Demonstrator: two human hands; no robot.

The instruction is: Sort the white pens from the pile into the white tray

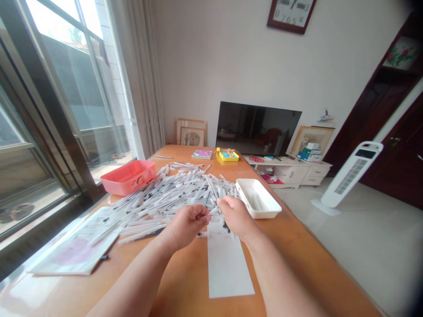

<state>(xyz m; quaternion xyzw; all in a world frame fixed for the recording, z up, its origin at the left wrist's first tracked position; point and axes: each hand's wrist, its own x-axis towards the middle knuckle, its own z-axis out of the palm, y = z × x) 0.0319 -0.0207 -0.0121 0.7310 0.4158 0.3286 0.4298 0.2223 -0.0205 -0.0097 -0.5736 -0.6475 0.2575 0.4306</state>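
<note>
My left hand (187, 225) is closed in a pinch around one end of a clear-barrelled pen (214, 211). My right hand (236, 215) is closed at the pen's other end, thumb uppermost; its fingertips are partly hidden. Just beyond both hands spreads a large heap of similar white and clear pens (175, 190), many with black tips or caps. A white sheet of paper (229, 268) lies beneath the hands, with a few small black pieces (226, 228) at its far end. Beside my right hand stands a white plastic tray (276, 209) holding several pens.
On the left of the wooden table (185, 281) are a red plastic box (124, 189) and a booklet (71, 251), with pens overlapping it. A yellow box (228, 156) and a colourful booklet (201, 154) lie at the far end. A tower fan (352, 171) stands right.
</note>
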